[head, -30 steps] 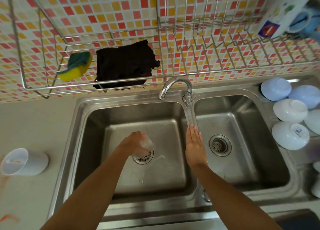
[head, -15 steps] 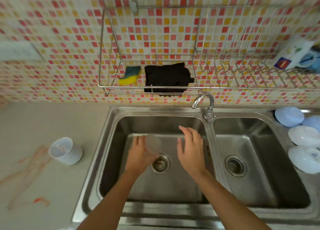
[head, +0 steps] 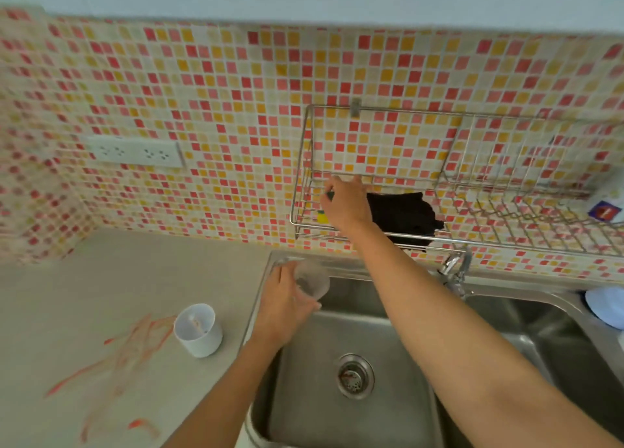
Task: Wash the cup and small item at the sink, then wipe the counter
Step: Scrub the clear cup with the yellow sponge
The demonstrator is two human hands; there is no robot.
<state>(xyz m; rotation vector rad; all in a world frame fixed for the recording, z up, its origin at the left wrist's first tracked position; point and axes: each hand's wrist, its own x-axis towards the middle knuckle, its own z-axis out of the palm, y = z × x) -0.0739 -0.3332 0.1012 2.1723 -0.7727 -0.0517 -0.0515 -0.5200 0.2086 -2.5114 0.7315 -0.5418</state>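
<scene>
My left hand (head: 282, 307) holds a small translucent item (head: 311, 282) over the left rim of the steel sink (head: 358, 417). My right hand (head: 344, 204) is up in the wire rack (head: 304, 191) on the tiled wall, fingers closing over the yellow and green sponge (head: 320, 217), which it mostly hides. A white cup (head: 198, 330) stands upright on the counter (head: 101, 295) left of the sink. Orange-red smears (head: 111, 359) streak the counter in front of the cup.
A black cloth (head: 403, 216) lies in the rack right of my hand. The faucet (head: 456, 268) stands between the two basins. A pale blue bowl (head: 604, 305) sits at the far right. A power outlet strip (head: 135, 150) is on the wall.
My right hand has left the basin and reached up to the sponge in the rack. My left hand has carried the small item up to the sink's left rim. The view has tilted up and left.
</scene>
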